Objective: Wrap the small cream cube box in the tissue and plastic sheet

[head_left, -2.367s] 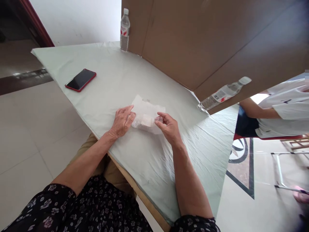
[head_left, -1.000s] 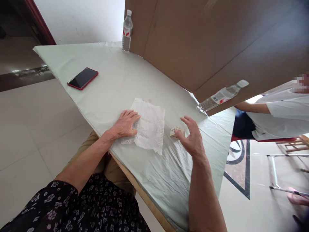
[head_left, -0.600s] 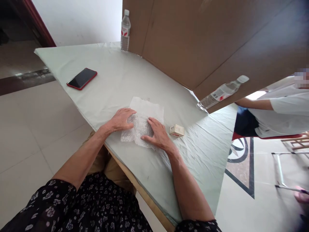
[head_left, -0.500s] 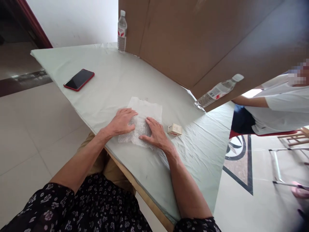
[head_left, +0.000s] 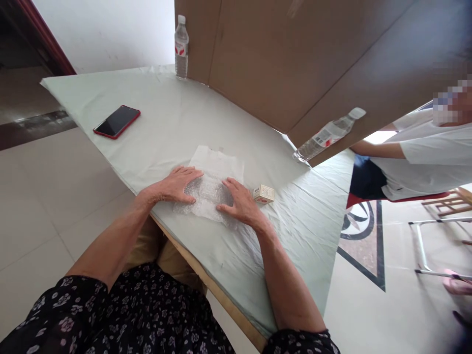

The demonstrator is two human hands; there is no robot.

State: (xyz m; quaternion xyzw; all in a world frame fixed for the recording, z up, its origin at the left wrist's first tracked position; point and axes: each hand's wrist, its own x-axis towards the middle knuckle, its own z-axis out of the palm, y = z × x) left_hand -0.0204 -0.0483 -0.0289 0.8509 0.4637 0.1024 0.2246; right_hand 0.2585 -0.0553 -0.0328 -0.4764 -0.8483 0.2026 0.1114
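Note:
A sheet of bubble wrap point(head_left: 213, 183) lies flat on the pale green table cover point(head_left: 177, 128). My left hand point(head_left: 176, 184) rests flat on its left part, fingers stretched out. My right hand point(head_left: 239, 201) lies flat on its right part, fingers apart and pressing down. A small cream box point(head_left: 263, 193) with a red mark sits on the table just right of my right hand, untouched.
A red-cased phone point(head_left: 117, 121) lies at the far left. One water bottle point(head_left: 180, 46) stands at the back; another bottle point(head_left: 324, 136) leans by the brown cardboard wall point(head_left: 295, 64). A person in a white shirt point(head_left: 424, 157) sits at the right.
The small box came out of the wrap and was set down to the right. My right hand then came back onto the wrap; both hands now lie flat on it.

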